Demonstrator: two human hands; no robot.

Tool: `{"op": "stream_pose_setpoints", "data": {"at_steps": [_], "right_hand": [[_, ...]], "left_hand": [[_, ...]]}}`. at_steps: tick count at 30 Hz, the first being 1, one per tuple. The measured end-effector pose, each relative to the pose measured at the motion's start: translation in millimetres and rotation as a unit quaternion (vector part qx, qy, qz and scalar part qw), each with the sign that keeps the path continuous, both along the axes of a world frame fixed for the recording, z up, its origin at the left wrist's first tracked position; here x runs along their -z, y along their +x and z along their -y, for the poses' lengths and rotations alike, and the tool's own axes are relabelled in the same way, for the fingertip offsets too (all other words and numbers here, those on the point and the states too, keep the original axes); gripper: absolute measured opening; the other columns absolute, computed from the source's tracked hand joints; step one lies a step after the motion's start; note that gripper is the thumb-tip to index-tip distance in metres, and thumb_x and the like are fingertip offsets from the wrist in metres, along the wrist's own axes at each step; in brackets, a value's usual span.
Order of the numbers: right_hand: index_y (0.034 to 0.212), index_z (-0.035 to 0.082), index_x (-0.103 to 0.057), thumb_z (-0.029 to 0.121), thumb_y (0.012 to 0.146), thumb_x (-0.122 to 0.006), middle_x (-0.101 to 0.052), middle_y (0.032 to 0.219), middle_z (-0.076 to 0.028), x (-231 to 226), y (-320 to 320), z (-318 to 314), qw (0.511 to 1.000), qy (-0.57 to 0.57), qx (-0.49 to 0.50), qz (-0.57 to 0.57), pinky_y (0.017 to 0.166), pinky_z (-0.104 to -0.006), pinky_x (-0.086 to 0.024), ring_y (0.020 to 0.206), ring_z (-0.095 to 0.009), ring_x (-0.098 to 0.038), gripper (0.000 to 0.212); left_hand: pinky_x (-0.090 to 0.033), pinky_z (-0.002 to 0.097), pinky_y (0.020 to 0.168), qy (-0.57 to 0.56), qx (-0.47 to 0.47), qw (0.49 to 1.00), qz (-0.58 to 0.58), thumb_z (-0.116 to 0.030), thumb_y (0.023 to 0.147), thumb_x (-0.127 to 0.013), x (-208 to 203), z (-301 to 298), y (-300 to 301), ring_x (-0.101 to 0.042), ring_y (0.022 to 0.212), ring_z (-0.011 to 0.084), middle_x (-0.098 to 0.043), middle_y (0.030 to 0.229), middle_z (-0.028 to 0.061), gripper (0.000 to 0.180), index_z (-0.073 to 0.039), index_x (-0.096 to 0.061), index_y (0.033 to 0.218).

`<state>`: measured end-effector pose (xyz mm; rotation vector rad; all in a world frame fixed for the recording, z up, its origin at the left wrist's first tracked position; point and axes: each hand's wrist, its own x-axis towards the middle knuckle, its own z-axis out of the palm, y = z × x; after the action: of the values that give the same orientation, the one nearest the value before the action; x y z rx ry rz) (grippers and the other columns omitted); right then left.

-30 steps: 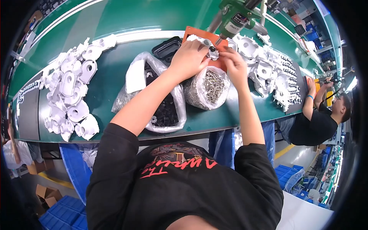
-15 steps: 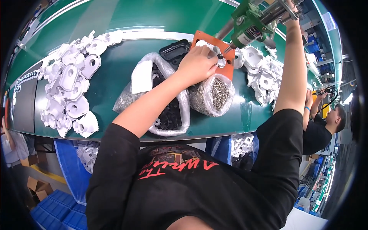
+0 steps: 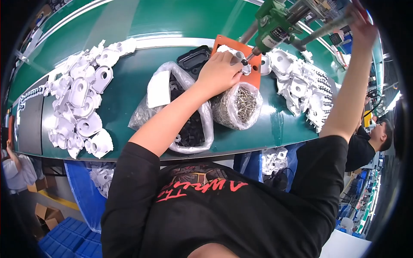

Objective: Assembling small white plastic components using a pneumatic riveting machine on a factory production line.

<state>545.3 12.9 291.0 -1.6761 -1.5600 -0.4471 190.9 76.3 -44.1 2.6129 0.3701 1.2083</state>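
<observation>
My left hand is closed on a white plastic part, holding it on the orange fixture plate. A small black piece sits at the part's edge beside my fingertips. Above it stands a green hand press, its metal tip pointing down close to the black piece; whether they touch I cannot tell. Out to the right, my right hand is wrapped round the end of the press's lever, somewhat blurred. The hand covers much of the white part.
Clear bags of screws and small black parts stand before the fixture, with a black tray behind. White parts lie heaped left and right on the green table. A co-worker is at the right.
My right hand has swung outward to the right with the lever, and the press tip has come down nearer the black piece. My left hand stays on the white part.
</observation>
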Motion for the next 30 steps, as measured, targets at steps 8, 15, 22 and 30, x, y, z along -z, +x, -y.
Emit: {"op": "stream_pose_setpoints", "data": {"at_steps": [8,15,22,30], "right_hand": [[0.065,0.004,-0.052,0.034,0.078,-0.064,-0.047,0.05,-0.01,144.6,-270.5,99.0,0.806,-0.507,-0.13,0.276,0.048,-0.0367,-0.04,0.048,-0.026,-0.053,0.035],[0.077,0.002,-0.062,0.034,0.081,-0.062,-0.056,0.053,-0.006,139.1,-248.1,105.3,0.861,-0.435,-0.246,-0.093,0.047,-0.029,-0.043,0.049,-0.02,-0.059,0.032],[0.113,0.005,-0.052,0.046,0.093,-0.036,-0.06,0.083,-0.011,93.4,-119.1,73.3,0.636,-0.022,-0.541,-0.55,0.07,-0.0318,-0.042,0.076,-0.018,-0.056,0.048],[0.114,0.008,-0.052,0.045,0.092,-0.043,-0.059,0.091,-0.01,178.5,-84.6,-28.2,0.835,0.088,-0.123,-0.53,0.071,-0.0316,-0.042,0.082,-0.017,-0.055,0.045]], "left_hand": [[-0.042,0.0395,0.088,0.013,-0.05,0.998,-0.036,-0.025,0.078,-0.061,3.9,-5.6,-11.3,-0.052,0.1,0.0319,-0.053,0.102,0.0134,0.029,-0.005,-0.058,0.098],[-0.041,0.0412,0.09,-0.014,-0.016,1.0,-0.02,-0.025,0.075,-0.064,0.0,-0.6,4.4,-0.052,0.101,0.0336,-0.052,0.104,0.0159,0.045,-0.004,-0.049,0.112],[-0.019,0.0512,0.108,-0.052,-0.048,0.991,-0.115,-0.035,0.082,-0.057,13.0,-34.0,9.9,-0.019,0.135,0.0407,-0.027,0.143,0.0244,0.056,-0.019,-0.041,0.133],[-0.019,0.052,0.108,-0.071,0.013,0.978,-0.196,-0.023,0.083,-0.052,-29.3,-42.1,16.0,-0.029,0.13,0.0391,-0.047,0.125,0.0182,0.038,-0.02,-0.046,0.121]]}}
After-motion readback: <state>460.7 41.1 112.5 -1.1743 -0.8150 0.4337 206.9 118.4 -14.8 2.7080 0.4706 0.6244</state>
